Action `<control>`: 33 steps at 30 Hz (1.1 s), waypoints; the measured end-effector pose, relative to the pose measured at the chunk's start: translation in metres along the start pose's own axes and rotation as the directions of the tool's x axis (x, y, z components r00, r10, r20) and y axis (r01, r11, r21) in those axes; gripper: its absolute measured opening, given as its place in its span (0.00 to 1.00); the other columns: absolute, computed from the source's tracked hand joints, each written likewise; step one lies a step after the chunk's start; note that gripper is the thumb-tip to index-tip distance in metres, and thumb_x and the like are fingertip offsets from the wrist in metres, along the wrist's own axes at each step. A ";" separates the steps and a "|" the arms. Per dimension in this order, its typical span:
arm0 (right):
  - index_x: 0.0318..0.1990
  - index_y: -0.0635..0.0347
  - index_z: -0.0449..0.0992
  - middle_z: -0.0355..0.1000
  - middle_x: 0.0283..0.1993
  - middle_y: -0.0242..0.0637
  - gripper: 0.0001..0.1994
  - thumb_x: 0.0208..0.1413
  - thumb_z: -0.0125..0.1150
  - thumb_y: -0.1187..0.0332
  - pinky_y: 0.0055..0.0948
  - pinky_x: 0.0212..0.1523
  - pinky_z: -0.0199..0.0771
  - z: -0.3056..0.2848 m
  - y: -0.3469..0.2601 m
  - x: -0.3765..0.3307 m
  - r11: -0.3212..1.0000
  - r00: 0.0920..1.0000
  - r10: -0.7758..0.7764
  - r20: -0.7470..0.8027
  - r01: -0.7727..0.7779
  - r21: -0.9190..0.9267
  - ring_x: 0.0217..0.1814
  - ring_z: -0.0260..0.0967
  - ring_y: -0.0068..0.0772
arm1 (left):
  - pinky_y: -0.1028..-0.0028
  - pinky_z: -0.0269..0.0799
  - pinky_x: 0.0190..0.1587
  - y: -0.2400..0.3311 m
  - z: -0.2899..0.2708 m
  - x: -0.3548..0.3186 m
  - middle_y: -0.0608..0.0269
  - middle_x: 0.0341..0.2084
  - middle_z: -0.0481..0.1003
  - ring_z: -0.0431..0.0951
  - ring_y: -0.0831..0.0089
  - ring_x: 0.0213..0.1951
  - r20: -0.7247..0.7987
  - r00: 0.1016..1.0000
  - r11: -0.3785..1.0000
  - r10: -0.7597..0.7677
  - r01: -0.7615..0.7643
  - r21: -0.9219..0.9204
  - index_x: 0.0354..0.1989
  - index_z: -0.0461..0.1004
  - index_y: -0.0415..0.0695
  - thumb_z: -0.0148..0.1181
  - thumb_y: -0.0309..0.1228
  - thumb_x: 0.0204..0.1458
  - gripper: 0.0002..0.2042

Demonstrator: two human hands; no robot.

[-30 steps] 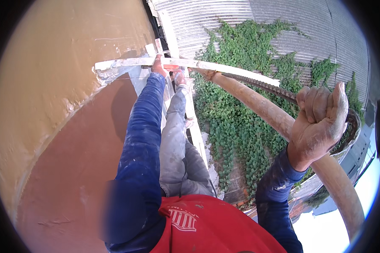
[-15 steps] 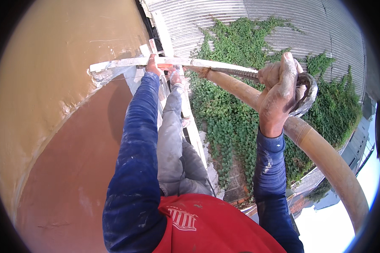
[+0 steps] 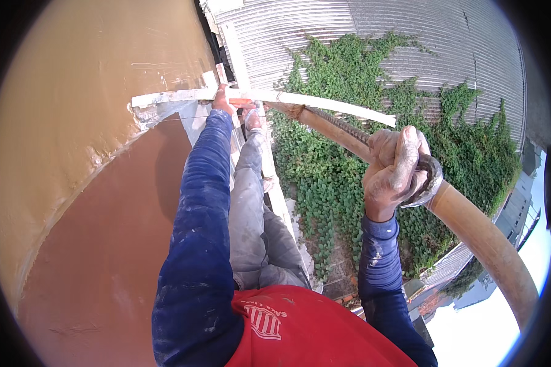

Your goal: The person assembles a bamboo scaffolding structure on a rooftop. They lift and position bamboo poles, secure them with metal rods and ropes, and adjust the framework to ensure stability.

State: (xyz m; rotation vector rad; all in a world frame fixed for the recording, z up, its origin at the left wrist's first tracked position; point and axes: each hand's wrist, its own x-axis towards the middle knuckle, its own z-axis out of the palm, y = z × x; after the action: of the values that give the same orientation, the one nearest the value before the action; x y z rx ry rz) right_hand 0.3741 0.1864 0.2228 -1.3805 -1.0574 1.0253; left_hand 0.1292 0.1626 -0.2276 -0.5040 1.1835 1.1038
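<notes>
From my end I see a long white strip (image 3: 330, 104), scuffed and pale, that appears bowed through this wide lens; it runs crosswise from the brown wall (image 3: 98, 226) out above the green vines (image 3: 324, 177). A dark ribbed rod (image 3: 344, 129) slants alongside a wooden pole (image 3: 480, 229), near a lashing (image 3: 296, 111), and a grey curved end (image 3: 433, 183) shows past my fist. The rod's middle is covered by that fist, the pole leaves my view at lower right, and an orange piece (image 3: 240, 102) beneath the strip is too small for me to identify. My left hand (image 3: 223, 101), arm stretched straight ahead, is closed over the strip, its underside fingers hidden. My right hand (image 3: 393, 170) is raised on an upright forearm, fingers curled tight around the rod, thumb on top
</notes>
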 end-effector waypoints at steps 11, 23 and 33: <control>0.21 0.54 0.56 0.50 0.13 0.28 0.18 0.65 0.50 0.69 0.31 0.25 0.58 -0.018 0.004 -0.052 0.984 0.990 -0.128 0.051 0.120 0.129 0.17 0.47 0.24 | 0.18 0.68 0.42 0.011 0.002 -0.042 0.31 0.50 0.75 0.77 0.22 0.40 -0.033 0.998 0.999 0.047 -0.047 -0.013 0.64 0.57 0.36 0.40 0.53 0.65 0.32; 0.22 0.58 0.59 0.56 0.18 0.28 0.17 0.66 0.50 0.69 0.26 0.27 0.61 -0.006 0.006 -0.034 0.996 0.976 -0.053 0.211 0.038 0.078 0.21 0.51 0.21 | 0.38 0.81 0.33 -0.005 -0.036 0.036 0.49 0.44 0.78 0.82 0.45 0.41 -0.279 0.955 0.976 0.104 -0.152 -0.156 0.56 0.71 0.37 0.67 0.39 0.51 0.26; 0.22 0.50 0.55 0.45 0.12 0.24 0.20 0.71 0.45 0.64 0.34 0.23 0.52 -0.006 -0.108 -0.031 0.983 0.969 -0.050 0.241 0.005 0.183 0.14 0.38 0.22 | 0.23 0.71 0.37 0.001 -0.007 -0.017 0.43 0.47 0.74 0.77 0.35 0.43 -0.060 0.993 0.989 0.099 -0.105 -0.105 0.57 0.66 0.45 0.51 0.51 0.61 0.24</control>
State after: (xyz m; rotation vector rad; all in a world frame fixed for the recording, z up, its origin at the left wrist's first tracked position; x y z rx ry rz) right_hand 0.3668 0.1594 0.3319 -1.1087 -1.1289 1.2629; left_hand 0.1258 0.1503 -0.2146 -0.5652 1.2124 1.2540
